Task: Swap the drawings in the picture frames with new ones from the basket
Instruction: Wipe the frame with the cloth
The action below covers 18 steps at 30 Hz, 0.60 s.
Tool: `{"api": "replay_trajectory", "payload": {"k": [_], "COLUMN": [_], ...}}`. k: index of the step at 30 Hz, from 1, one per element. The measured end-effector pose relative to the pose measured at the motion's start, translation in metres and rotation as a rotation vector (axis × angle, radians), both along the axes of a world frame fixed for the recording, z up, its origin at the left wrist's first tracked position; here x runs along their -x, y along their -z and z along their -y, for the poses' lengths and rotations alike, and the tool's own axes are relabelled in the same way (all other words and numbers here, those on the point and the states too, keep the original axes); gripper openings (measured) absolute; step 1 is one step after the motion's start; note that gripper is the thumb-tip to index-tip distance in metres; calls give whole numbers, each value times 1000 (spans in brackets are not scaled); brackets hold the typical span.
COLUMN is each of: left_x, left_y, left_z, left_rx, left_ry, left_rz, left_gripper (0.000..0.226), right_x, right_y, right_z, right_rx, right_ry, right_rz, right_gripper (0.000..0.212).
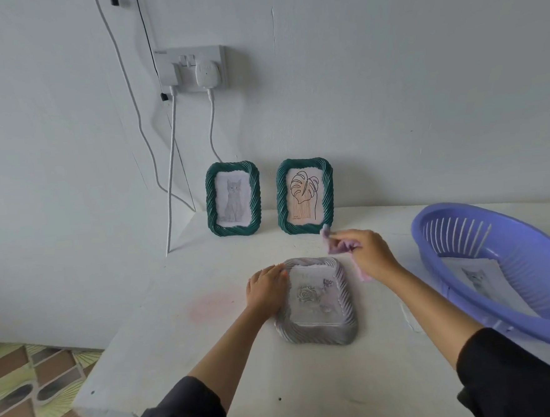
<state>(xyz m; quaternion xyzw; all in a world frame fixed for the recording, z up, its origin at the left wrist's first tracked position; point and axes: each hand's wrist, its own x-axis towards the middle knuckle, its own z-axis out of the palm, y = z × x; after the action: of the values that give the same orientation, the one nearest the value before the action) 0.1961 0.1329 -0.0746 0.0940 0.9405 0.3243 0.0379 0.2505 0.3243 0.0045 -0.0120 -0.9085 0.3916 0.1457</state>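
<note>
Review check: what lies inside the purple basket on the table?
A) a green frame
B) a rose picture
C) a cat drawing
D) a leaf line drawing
C: a sheet with a cat drawing lies on the bottom of the purple basket; the leaf drawing and the rose picture are in frames outside it.

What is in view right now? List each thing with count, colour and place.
green frames: 2, dark green, upright at the table's back by the wall; cat drawing in the left one, leaf drawing in the right one
grey frame: 1, grey, flat at table centre, rose drawing inside
basket: 1, purple, table's right; loose cat sheet inside
lilac item: 1, identity unclear, in right hand
wall socket: 1, white, above frames, two plugs, cables hanging
table: 1, white
left hand: rests on grey frame's left edge
right hand: pinches lilac item
</note>
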Motion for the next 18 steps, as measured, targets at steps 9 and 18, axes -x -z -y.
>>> {"api": "replay_trajectory", "payload": {"k": [9,18], "left_x": [-27,-7], "left_y": [-50,-62], "left_z": [-26,33], "left_rx": [-1011,-865], "left_ry": [19,-131], "left_rz": [452,413], "left_gripper": [44,22], "right_x": [3,-8], "right_y": [5,45], "right_z": [41,20], "right_rx": [1085,83], "right_ry": [-77,111], "right_rz": [380,201], "right_gripper": [22,45]}}
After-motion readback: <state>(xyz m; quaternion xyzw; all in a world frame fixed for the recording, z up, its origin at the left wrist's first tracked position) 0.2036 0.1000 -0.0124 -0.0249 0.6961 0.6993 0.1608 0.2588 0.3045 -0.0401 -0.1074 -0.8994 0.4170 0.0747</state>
